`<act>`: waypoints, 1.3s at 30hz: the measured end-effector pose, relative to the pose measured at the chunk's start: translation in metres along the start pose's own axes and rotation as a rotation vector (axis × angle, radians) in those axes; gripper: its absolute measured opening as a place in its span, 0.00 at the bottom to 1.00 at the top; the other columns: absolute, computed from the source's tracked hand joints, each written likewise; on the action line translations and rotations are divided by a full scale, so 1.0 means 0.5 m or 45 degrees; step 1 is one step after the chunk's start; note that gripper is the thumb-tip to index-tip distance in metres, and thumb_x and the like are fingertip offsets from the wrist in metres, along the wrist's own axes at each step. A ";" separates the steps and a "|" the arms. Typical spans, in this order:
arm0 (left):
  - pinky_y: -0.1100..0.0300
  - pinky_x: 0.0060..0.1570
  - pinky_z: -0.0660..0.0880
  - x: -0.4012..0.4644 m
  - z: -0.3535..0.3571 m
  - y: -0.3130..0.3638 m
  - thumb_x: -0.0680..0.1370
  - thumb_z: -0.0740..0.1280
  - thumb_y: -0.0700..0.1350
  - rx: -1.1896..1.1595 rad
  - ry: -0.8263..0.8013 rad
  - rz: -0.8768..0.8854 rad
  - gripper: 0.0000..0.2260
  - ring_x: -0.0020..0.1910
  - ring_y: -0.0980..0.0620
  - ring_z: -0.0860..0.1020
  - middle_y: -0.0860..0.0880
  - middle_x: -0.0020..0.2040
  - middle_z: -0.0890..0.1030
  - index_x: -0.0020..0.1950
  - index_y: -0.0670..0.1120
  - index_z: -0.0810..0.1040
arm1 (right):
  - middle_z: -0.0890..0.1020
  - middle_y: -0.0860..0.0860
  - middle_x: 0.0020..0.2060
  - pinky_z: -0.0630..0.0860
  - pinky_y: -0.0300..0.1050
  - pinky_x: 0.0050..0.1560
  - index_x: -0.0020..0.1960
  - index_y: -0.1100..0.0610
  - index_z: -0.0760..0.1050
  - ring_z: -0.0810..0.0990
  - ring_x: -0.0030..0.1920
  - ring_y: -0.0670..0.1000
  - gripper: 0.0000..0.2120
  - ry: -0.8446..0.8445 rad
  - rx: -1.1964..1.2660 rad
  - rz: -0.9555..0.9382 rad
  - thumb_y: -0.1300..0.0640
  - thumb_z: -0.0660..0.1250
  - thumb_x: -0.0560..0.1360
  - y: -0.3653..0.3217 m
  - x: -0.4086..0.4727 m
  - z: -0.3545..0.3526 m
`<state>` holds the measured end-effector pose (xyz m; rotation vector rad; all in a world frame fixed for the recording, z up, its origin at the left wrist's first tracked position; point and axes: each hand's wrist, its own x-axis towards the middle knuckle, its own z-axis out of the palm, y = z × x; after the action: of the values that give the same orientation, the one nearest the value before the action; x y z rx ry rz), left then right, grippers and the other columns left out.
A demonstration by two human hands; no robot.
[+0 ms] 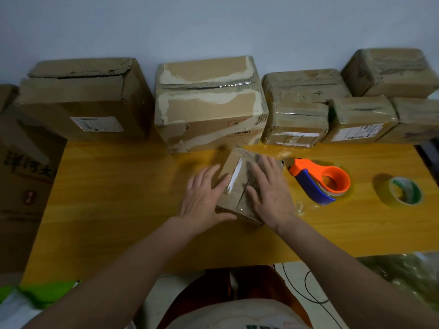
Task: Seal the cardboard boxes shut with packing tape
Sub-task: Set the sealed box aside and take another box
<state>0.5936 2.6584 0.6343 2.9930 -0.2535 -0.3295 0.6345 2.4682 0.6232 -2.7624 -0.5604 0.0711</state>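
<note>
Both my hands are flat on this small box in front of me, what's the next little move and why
Probably reach the right hand over to the orange tape dispenser lying just right of the small box, while the left hand steadies it. Both hands lie flat on its top, and the dispenser sits unheld on the table.

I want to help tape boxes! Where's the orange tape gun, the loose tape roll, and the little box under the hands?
Tape gun (319, 180): head view, on its orange body.
Tape roll (405, 191): head view, on its rim.
Little box (238, 182): head view, on its top between the hands.
</note>
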 end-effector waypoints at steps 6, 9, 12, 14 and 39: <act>0.48 0.77 0.40 0.037 0.045 -0.005 0.73 0.47 0.70 0.111 -0.115 0.247 0.41 0.74 0.49 0.29 0.52 0.76 0.33 0.77 0.49 0.35 | 0.76 0.58 0.65 0.64 0.55 0.70 0.63 0.62 0.76 0.72 0.68 0.56 0.26 -0.019 -0.098 -0.428 0.43 0.57 0.78 0.004 -0.047 0.056; 0.50 0.75 0.38 0.035 0.062 0.006 0.73 0.41 0.70 0.072 -0.056 0.183 0.41 0.76 0.46 0.33 0.47 0.78 0.37 0.76 0.45 0.37 | 0.79 0.56 0.61 0.67 0.55 0.69 0.59 0.60 0.80 0.76 0.65 0.55 0.18 0.113 -0.030 -0.595 0.52 0.60 0.78 0.032 -0.054 0.057; 0.46 0.74 0.46 0.038 0.072 0.017 0.75 0.41 0.69 0.052 0.084 0.156 0.40 0.78 0.42 0.47 0.43 0.78 0.51 0.77 0.40 0.50 | 0.79 0.55 0.62 0.65 0.54 0.71 0.59 0.61 0.80 0.74 0.67 0.54 0.16 0.123 0.096 -0.627 0.55 0.61 0.78 0.057 -0.057 0.063; 0.43 0.72 0.54 0.038 0.083 0.019 0.77 0.50 0.65 0.072 0.245 0.222 0.35 0.76 0.41 0.56 0.42 0.76 0.60 0.75 0.40 0.62 | 0.80 0.55 0.61 0.66 0.55 0.70 0.55 0.61 0.81 0.73 0.67 0.53 0.15 0.168 0.276 -0.501 0.53 0.61 0.78 0.072 -0.064 0.056; 0.62 0.35 0.68 0.025 0.127 0.081 0.75 0.70 0.42 -0.410 0.860 0.310 0.03 0.39 0.52 0.69 0.48 0.36 0.77 0.47 0.46 0.83 | 0.83 0.52 0.32 0.77 0.41 0.35 0.42 0.62 0.81 0.81 0.31 0.47 0.09 -0.332 1.343 0.796 0.56 0.72 0.73 0.067 0.272 -0.034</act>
<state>0.5850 2.6104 0.5757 2.5302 -0.4295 0.5957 0.7741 2.4867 0.6304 -1.7758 0.2730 0.6599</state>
